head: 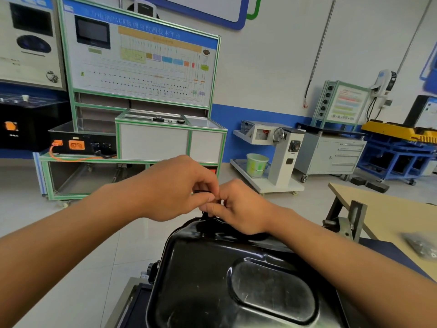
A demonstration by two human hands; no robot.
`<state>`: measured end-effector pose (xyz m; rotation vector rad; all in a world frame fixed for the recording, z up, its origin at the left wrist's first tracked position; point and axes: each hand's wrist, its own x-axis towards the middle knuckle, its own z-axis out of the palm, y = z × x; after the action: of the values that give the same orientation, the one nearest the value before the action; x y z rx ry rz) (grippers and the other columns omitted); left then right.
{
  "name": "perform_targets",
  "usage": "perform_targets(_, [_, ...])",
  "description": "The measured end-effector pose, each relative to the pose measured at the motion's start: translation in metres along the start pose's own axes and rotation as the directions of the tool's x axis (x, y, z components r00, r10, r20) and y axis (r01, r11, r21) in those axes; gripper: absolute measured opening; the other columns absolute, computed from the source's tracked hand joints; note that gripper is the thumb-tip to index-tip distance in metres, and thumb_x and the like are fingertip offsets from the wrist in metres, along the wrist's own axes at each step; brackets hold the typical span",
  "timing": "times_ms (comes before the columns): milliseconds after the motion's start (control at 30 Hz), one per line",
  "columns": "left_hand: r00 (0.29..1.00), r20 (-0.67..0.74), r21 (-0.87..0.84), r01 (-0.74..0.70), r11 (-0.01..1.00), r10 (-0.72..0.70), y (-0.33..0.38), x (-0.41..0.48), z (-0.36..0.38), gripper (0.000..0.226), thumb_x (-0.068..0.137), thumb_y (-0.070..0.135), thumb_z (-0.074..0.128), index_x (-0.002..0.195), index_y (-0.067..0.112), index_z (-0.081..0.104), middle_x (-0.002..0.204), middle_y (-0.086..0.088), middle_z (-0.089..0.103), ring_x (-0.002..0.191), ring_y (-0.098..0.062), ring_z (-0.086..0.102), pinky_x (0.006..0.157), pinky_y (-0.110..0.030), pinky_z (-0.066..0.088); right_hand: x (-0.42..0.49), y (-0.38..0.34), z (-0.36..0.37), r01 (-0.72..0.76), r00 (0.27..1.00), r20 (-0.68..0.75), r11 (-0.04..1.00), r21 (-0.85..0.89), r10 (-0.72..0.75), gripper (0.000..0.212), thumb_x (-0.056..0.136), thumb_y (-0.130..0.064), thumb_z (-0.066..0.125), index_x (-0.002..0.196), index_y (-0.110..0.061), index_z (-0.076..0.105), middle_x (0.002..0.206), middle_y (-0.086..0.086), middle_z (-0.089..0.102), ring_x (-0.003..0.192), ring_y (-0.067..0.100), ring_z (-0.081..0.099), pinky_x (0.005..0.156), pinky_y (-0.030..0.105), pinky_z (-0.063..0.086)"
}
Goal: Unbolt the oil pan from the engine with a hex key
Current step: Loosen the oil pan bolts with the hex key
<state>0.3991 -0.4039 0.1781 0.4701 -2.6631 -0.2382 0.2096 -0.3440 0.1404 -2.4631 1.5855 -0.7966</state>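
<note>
A glossy black oil pan (pixel 212 268) fills the lower middle of the head view, its flat raised face toward me. Both hands meet over its far edge. My left hand (pixel 175 188) pinches the short black arm of a hex key (pixel 201 192) between thumb and fingers. My right hand (pixel 238 207) curls its fingers around the key's lower part, just above the pan's far rim. The key's tip and the bolt under it are hidden by my fingers.
A wooden bench (pixel 387 216) with a metal bracket (pixel 352 218) stands to the right, a bag of small parts (pixel 423 245) on it. Behind are a green-framed training panel (pixel 142 67), a white stand with a green bucket (pixel 256 164), and grey drawers (pixel 331 155).
</note>
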Motion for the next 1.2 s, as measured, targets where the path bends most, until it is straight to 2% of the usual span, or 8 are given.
perform_targets(133, [0.999, 0.047, 0.124, -0.007, 0.992, 0.001, 0.0, -0.001, -0.001, 0.015, 0.099, 0.035, 0.055, 0.105, 0.04, 0.068, 0.088, 0.015, 0.069, 0.082, -0.005, 0.06, 0.076, -0.029, 0.049, -0.002, 0.0, -0.002, -0.009, 1.0, -0.007, 1.0, 0.004, 0.009, 0.027, 0.1, -0.015, 0.063, 0.084, 0.006, 0.07, 0.074, 0.015, 0.069, 0.063, 0.018, 0.058, 0.067, 0.029, 0.048])
perform_targets(400, [0.956, 0.288, 0.369, -0.163, 0.915, 0.055, 0.003, -0.003, -0.014, 0.027, 0.097, 0.055, 0.05, 0.121, 0.047, 0.056, 0.104, 0.019, 0.067, 0.096, -0.005, 0.059, 0.085, -0.032, 0.049, 0.0, 0.0, 0.0, 0.037, 0.997, 0.069, 0.998, -0.051, -0.033, 0.029, 0.101, -0.017, 0.061, 0.088, 0.007, 0.071, 0.077, 0.022, 0.067, 0.07, 0.036, 0.059, 0.072, 0.048, 0.047])
perform_targets(567, [0.842, 0.537, 0.561, -0.401, 0.724, 0.051, 0.002, 0.007, -0.018, 0.029, 0.101, 0.057, 0.038, 0.126, 0.043, 0.043, 0.116, 0.012, 0.061, 0.103, -0.012, 0.059, 0.086, -0.033, 0.049, 0.004, -0.003, 0.001, 0.036, 0.992, 0.123, 0.997, -0.066, -0.028, 0.029, 0.102, -0.017, 0.058, 0.094, 0.008, 0.07, 0.086, 0.025, 0.068, 0.082, 0.04, 0.061, 0.079, 0.046, 0.048])
perform_targets(733, [0.778, 0.609, 0.615, -0.586, 0.527, 0.154, -0.006, 0.024, -0.019, 0.047, 0.098, 0.066, 0.019, 0.132, 0.04, 0.038, 0.13, 0.015, 0.057, 0.116, -0.011, 0.058, 0.072, -0.027, 0.038, 0.0, -0.002, 0.0, 0.017, 0.996, 0.09, 0.998, -0.053, -0.012, 0.03, 0.102, -0.017, 0.057, 0.091, 0.009, 0.07, 0.078, 0.023, 0.065, 0.073, 0.038, 0.059, 0.074, 0.046, 0.047])
perform_targets(833, [0.735, 0.645, 0.621, -0.665, 0.415, 0.211, -0.01, 0.036, -0.023, 0.07, 0.087, 0.069, 0.0, 0.135, 0.038, 0.04, 0.127, 0.013, 0.059, 0.127, -0.01, 0.053, 0.078, -0.029, 0.042, 0.0, -0.001, -0.001, -0.006, 0.997, 0.075, 0.999, -0.053, 0.01, 0.029, 0.102, -0.016, 0.059, 0.09, 0.008, 0.071, 0.077, 0.021, 0.068, 0.071, 0.035, 0.061, 0.071, 0.042, 0.048])
perform_targets(900, [0.709, 0.624, 0.594, -0.704, 0.39, 0.33, -0.009, 0.039, -0.027, 0.069, 0.09, 0.067, 0.0, 0.129, 0.037, 0.048, 0.119, 0.012, 0.063, 0.122, -0.008, 0.057, 0.073, -0.025, 0.04, 0.0, -0.001, -0.002, -0.035, 0.996, 0.077, 0.998, -0.046, 0.039, 0.029, 0.102, -0.017, 0.059, 0.091, 0.007, 0.072, 0.08, 0.019, 0.071, 0.075, 0.032, 0.065, 0.073, 0.038, 0.05])
perform_targets(1033, [0.579, 0.492, 0.514, -0.796, 0.32, 0.651, -0.012, 0.041, -0.034, 0.046, 0.099, 0.051, 0.035, 0.099, 0.023, 0.073, 0.082, 0.01, 0.071, 0.074, -0.013, 0.07, 0.049, -0.022, 0.036, 0.001, -0.002, -0.01, -0.075, 0.99, 0.121, 0.997, -0.021, 0.077, 0.03, 0.102, -0.019, 0.059, 0.089, 0.004, 0.074, 0.085, 0.015, 0.074, 0.078, 0.03, 0.068, 0.077, 0.039, 0.052])
perform_targets(1200, [0.48, 0.465, 0.443, -0.854, 0.274, 0.744, -0.014, 0.046, -0.039, 0.038, 0.098, 0.045, 0.05, 0.102, 0.015, 0.074, 0.087, 0.003, 0.072, 0.069, -0.019, 0.067, 0.047, -0.025, 0.045, 0.012, -0.003, -0.016, -0.065, 0.971, 0.223, 0.995, -0.081, 0.081, 0.033, 0.103, -0.021, 0.057, 0.087, 0.002, 0.075, 0.085, 0.015, 0.073, 0.077, 0.029, 0.065, 0.078, 0.041, 0.051])
